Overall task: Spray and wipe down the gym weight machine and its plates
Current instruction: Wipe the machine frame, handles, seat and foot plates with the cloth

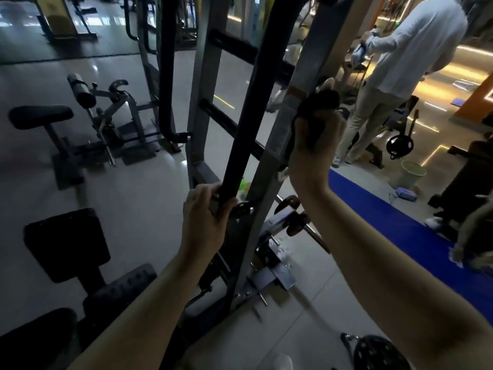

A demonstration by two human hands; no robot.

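Seen by the head camera, a black bar [240, 145] of the weight machine [198, 102] is gripped near its lower end by the left hand [205, 214], fingers curled round it. A dark cloth [320, 102] is clutched in the right hand [314, 150] and pressed against the machine's grey upright [280, 134]. To the right, a blue mat [400, 231], a pale green bin [410, 174] and a standing person in a white top [416, 49] are seen.

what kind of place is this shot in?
Almost certainly a gym: a steel weight machine frame up close, a padded seat machine at left, and a weight plate at right beyond a blue mat.
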